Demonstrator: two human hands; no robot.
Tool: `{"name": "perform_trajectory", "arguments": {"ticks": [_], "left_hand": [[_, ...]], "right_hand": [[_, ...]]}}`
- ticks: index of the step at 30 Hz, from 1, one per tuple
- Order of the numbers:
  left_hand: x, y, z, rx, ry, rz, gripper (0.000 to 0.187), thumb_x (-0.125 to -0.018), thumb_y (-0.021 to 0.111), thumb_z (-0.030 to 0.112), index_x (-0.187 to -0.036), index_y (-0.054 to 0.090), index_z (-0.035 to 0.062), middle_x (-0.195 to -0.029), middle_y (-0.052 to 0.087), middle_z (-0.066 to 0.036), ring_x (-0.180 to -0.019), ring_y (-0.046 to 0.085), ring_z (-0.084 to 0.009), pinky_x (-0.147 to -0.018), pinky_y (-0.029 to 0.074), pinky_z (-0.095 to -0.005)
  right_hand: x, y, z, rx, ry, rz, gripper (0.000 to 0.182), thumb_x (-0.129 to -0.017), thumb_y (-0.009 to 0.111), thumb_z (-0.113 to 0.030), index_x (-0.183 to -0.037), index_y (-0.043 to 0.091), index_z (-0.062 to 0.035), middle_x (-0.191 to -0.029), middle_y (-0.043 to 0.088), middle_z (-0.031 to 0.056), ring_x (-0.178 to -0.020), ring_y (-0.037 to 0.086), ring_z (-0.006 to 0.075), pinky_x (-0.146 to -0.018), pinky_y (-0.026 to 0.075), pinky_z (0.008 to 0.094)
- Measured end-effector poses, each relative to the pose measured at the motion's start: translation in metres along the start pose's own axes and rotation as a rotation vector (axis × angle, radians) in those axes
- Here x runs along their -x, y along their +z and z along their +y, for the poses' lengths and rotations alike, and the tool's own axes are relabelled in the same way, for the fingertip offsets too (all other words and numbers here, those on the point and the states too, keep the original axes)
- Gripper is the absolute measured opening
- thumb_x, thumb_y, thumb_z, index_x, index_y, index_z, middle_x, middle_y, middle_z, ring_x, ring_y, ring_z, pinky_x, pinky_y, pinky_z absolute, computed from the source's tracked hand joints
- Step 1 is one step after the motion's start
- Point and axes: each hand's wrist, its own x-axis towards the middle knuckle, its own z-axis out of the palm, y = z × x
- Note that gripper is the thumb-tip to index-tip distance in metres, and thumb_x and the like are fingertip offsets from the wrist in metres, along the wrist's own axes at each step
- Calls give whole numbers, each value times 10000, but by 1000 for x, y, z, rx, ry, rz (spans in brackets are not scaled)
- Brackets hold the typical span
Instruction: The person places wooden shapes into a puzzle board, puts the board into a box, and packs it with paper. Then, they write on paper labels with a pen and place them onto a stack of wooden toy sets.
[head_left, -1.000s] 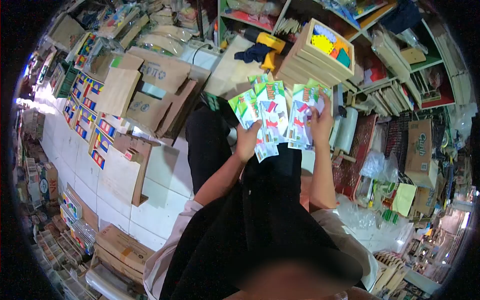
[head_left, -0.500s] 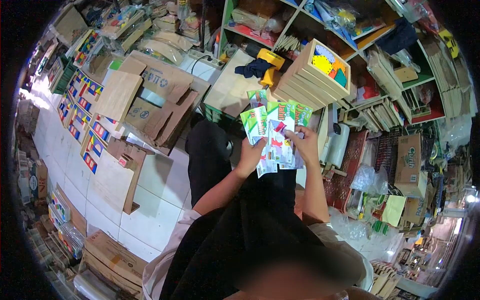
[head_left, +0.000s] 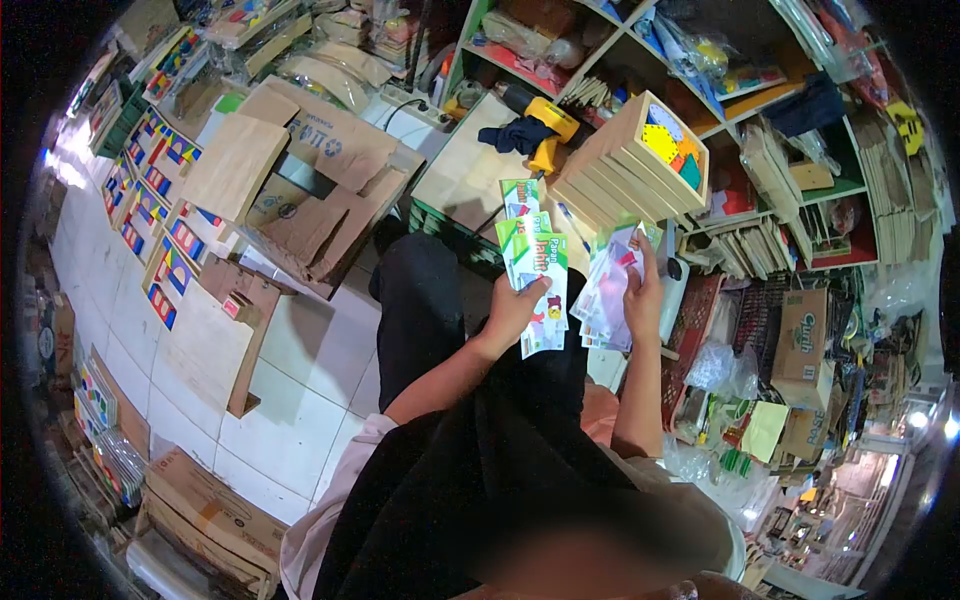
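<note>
In the head view my left hand [head_left: 512, 314] grips a small fan of printed cards [head_left: 524, 252], green at the top with red lettering. Its thumb lies across the front card. Apart from it on the right, my right hand [head_left: 645, 296] is closed on a second bunch of printed cards [head_left: 606, 292], turned so that pale faces show. Both bunches are held above my lap. Just beyond them, a pen [head_left: 572, 226] lies at the edge of a wooden board [head_left: 455, 185].
A yellow and black power tool [head_left: 545, 122] with dark cloth lies on the board, beside stacked wooden boxes [head_left: 625, 160] with coloured gear shapes. Open cardboard [head_left: 335, 150] stands to the left. Block puzzles [head_left: 170, 250] lie on the tiled floor. Crammed shelves [head_left: 722, 120] rise behind.
My right hand has moved right, parting its cards from the left bunch and turning them. The left hand keeps its cards in about the same place. The camera view has shifted slightly.
</note>
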Motion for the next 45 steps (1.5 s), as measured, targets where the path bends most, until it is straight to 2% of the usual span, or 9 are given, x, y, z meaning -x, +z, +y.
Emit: {"name": "perform_trajectory", "arguments": {"ticks": [7,8,9,13,15,17,23,32,45], "left_hand": [[2,4,2,46,15,-14,179,-782,619,40,-945,606,-32,-844,633,-40,-728,574,-87,-659,462,-249],[2,1,1,9,2,-28,216,-788,617,32,-997,593,-15,-908,633,-57,-772,598,-113,-674,485,-265],[2,1,2,0,6,-51,216,-788,617,32,-997,593,-15,-908,633,-57,-772,598,-113,-674,485,-265],[-1,0,3,-5,23,-20,198,-792,610,29,-982,596,-23,-891,632,-51,-759,587,-99,-664,467,-249],[-1,-2,3,-29,-17,-10,197,-792,607,24,-982,595,-23,-889,631,-54,-763,587,-102,-665,465,-247],[-3,-5,0,-18,-23,-50,190,-793,601,14,-978,595,-29,-887,633,-57,-761,594,-113,-671,471,-255],[0,-19,1,48,-242,-124,256,-825,565,23,-1079,540,-5,-962,615,-87,-798,614,-163,-690,502,-293],[28,-14,29,-93,-356,17,340,-810,616,85,-1105,498,-34,-997,594,-122,-845,611,-220,-727,514,-356],[38,6,31,-107,-192,160,128,-841,573,67,-959,577,17,-855,616,-55,-753,617,-175,-618,522,-310]], "right_hand": [[12,21,-25,-117,-28,-57,689,-712,445,176,-1319,383,-145,-1190,510,218,-1075,532,308,-840,425,297],[14,20,-27,-130,132,-162,618,-697,439,173,-1236,493,-124,-1109,561,196,-994,567,291,-814,440,299],[12,30,-13,-218,-112,-123,476,-697,430,166,-1072,610,-65,-974,596,175,-892,589,269,-773,450,297],[17,37,-20,-292,46,-141,270,-763,440,103,-919,637,6,-881,627,152,-845,607,218,-743,448,277],[19,35,-26,-352,277,-267,131,-765,587,-38,-877,639,5,-849,612,125,-709,587,170,-638,448,270],[20,39,-40,-295,152,-181,220,-700,717,-142,-812,627,25,-777,588,137,-598,569,174,-547,449,284],[25,42,-35,-387,215,-174,284,-610,797,-163,-637,578,15,-702,565,131,-558,563,171,-511,450,297],[51,57,-9,-655,267,-311,155,-825,599,-100,-857,620,50,-769,588,94,-583,581,109,-500,457,240],[56,44,48,-779,407,144,189,-771,665,-83,-785,511,25,-673,545,65,-561,596,119,-463,461,249]]}}
